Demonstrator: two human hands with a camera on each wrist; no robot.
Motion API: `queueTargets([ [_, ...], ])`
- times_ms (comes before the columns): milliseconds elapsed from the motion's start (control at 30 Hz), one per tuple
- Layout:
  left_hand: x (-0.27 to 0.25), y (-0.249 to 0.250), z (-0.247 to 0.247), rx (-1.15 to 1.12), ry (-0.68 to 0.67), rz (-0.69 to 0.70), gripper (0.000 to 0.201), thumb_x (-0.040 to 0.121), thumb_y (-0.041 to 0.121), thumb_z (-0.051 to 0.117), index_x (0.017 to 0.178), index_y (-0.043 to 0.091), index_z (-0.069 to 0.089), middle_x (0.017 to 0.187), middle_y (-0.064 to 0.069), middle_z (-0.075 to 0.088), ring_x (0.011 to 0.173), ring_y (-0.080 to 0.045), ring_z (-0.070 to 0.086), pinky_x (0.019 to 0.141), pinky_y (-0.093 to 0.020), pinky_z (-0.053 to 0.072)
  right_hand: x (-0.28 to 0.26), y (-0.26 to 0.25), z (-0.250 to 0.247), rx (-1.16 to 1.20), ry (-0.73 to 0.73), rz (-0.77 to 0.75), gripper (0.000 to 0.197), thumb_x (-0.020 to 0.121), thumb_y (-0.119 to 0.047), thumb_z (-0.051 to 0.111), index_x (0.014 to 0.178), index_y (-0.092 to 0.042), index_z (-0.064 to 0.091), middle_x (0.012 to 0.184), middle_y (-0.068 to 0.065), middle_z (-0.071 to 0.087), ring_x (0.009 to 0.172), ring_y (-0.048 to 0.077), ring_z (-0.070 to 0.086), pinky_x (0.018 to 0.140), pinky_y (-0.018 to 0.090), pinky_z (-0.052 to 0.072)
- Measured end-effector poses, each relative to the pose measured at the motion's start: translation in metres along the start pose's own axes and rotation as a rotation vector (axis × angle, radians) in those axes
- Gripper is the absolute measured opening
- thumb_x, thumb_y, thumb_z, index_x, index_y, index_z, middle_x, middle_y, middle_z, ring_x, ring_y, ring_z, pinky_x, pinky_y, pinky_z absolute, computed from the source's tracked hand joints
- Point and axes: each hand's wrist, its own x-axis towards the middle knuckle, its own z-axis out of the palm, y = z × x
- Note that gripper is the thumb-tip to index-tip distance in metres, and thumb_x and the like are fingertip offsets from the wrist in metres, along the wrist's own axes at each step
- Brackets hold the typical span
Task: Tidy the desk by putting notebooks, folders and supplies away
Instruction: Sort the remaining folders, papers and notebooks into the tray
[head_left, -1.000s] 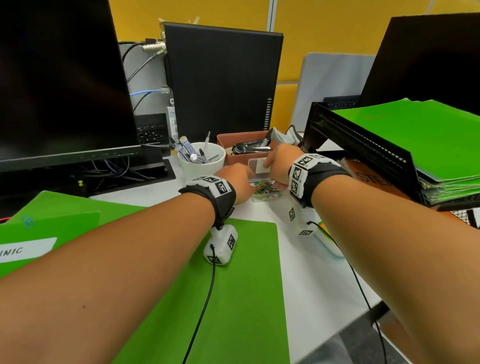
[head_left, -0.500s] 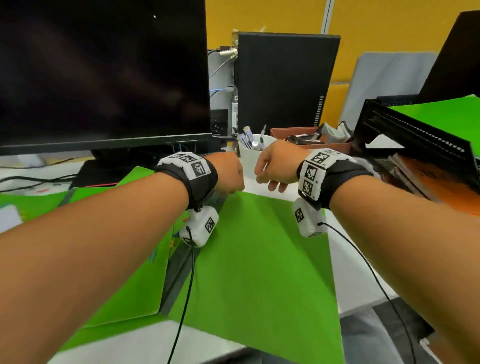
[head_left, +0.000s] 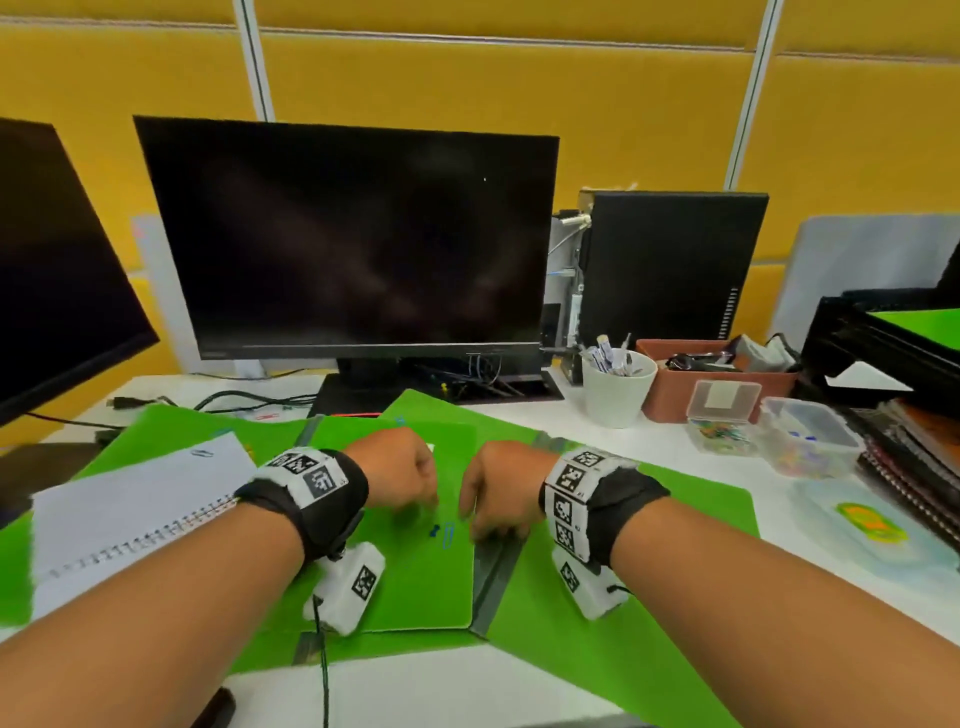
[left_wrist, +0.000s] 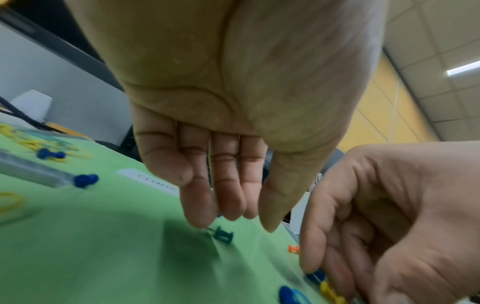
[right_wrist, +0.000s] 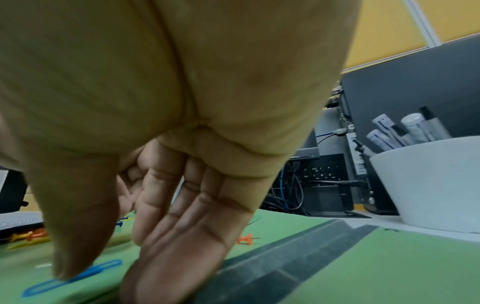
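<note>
Desk (head_left: 675, 457), layout: monitor (head_left: 353, 239) at 12 o'clock; computer tower (head_left: 670, 265) at 1 o'clock, pen cup (head_left: 615, 395) before it. Tray (head_left: 717, 384) right of cup, two lidded boxes (head_left: 722, 415) before the tray. File rack (head_left: 883, 338) at 3 o'clock. Folders (head_left: 415, 571) at centre (overlapping), paper clip (head_left: 449, 535) and pushpin (head_left: 434, 530) on top. Spiral notebook (head_left: 130, 509) at 9 o'clock, on folders.

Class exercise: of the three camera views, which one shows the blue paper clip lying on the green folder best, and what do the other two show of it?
The right wrist view: the blue paper clip lies close and large on the green folder, under the right hand's thumb tip. The head view shows it small between both hands. In the left wrist view I cannot pick it out with certainty.
</note>
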Motion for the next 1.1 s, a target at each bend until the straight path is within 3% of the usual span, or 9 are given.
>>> queueTargets([
  [167, -0.005, -0.012, -0.004, -0.038, 0.019, -0.035, 0.007, 0.082, 0.016, 0.073, 0.082, 0.019, 0.079, 0.075, 0.009, 0.075, 0.071, -0.009, 0.068, 0.072, -0.028, 0.059, 0.018, -0.019, 0.008, -0.050, -0.022, -0.056, 0.026, 0.078, -0.020, 0.087, 0.103, -0.023, 0.079, 0.079, 0.007, 0.078, 0.050, 0.012, 0.066, 0.051, 0.023, 0.058],
  [233, -0.006, -0.012, -0.001, -0.022, 0.018, -0.051, 0.008, 0.082, 0.016, 0.072, 0.085, 0.019, 0.079, 0.080, 0.008, 0.076, 0.079, -0.012, 0.070, 0.077, -0.031, 0.060, 0.021, -0.022, 0.009, -0.072, -0.040, -0.073, 0.023, 0.079, -0.019, 0.087, 0.101, -0.020, 0.081, 0.075, 0.003, 0.076, 0.055, 0.015, 0.065, 0.044, 0.017, 0.052],
  [333, -0.004, -0.021, 0.002, -0.012, 0.058, -0.100, 0.012, 0.084, 0.017, 0.067, 0.088, 0.016, 0.078, 0.088, 0.003, 0.076, 0.086, -0.017, 0.071, 0.083, -0.036, 0.060, 0.025, -0.020, 0.009, -0.093, -0.057, -0.094, 0.015, 0.082, -0.015, 0.084, 0.096, -0.015, 0.082, 0.071, -0.004, 0.070, 0.053, 0.008, 0.059, 0.039, 0.013, 0.043],
  [500, -0.011, -0.036, -0.002, -0.039, 0.092, -0.183, 0.017, 0.089, 0.019, 0.062, 0.094, 0.013, 0.077, 0.098, -0.005, 0.075, 0.095, -0.023, 0.070, 0.088, -0.039, 0.059, 0.025, -0.021, 0.010, -0.173, -0.099, -0.145, 0.007, 0.086, -0.019, 0.080, 0.092, -0.015, 0.081, 0.084, -0.002, 0.075, 0.070, 0.007, 0.063, 0.064, 0.020, 0.051],
  [700, -0.016, -0.042, -0.004, -0.126, 0.062, -0.166, 0.008, 0.086, 0.016, 0.075, 0.092, 0.021, 0.078, 0.091, 0.007, 0.073, 0.086, -0.011, 0.066, 0.083, -0.031, 0.056, 0.019, -0.018, 0.010, -0.184, -0.134, -0.144, 0.006, 0.090, -0.019, 0.074, 0.084, -0.018, 0.075, 0.063, -0.011, 0.061, 0.038, -0.007, 0.051, 0.038, 0.007, 0.038],
  [800, -0.014, -0.037, -0.002, -0.105, 0.072, -0.148, 0.009, 0.086, 0.014, 0.074, 0.093, 0.020, 0.077, 0.092, 0.007, 0.072, 0.086, -0.009, 0.064, 0.081, -0.029, 0.054, 0.017, -0.018, 0.011, -0.170, -0.144, -0.123, 0.008, 0.088, -0.018, 0.074, 0.081, -0.018, 0.072, 0.063, -0.009, 0.061, 0.041, -0.002, 0.052, 0.042, 0.012, 0.043],
  [967, -0.014, -0.040, -0.012, -0.059, 0.142, -0.181, 0.011, 0.087, 0.015, 0.069, 0.093, 0.017, 0.078, 0.097, 0.001, 0.074, 0.095, -0.017, 0.068, 0.090, -0.036, 0.058, 0.018, -0.016, 0.006, -0.043, -0.075, -0.083, 0.009, 0.086, -0.020, 0.075, 0.086, -0.012, 0.076, 0.075, 0.000, 0.071, 0.061, 0.008, 0.060, 0.063, 0.026, 0.056],
  [1100, -0.028, -0.058, -0.021, -0.008, 0.079, -0.235, 0.008, 0.086, 0.022, 0.074, 0.091, 0.017, 0.077, 0.091, -0.001, 0.077, 0.086, -0.018, 0.072, 0.075, -0.030, 0.059, 0.022, -0.016, -0.007, 0.056, 0.025, -0.062, 0.010, 0.086, -0.019, 0.074, 0.083, -0.009, 0.073, 0.071, 0.002, 0.068, 0.060, 0.010, 0.061, 0.062, 0.029, 0.056],
])
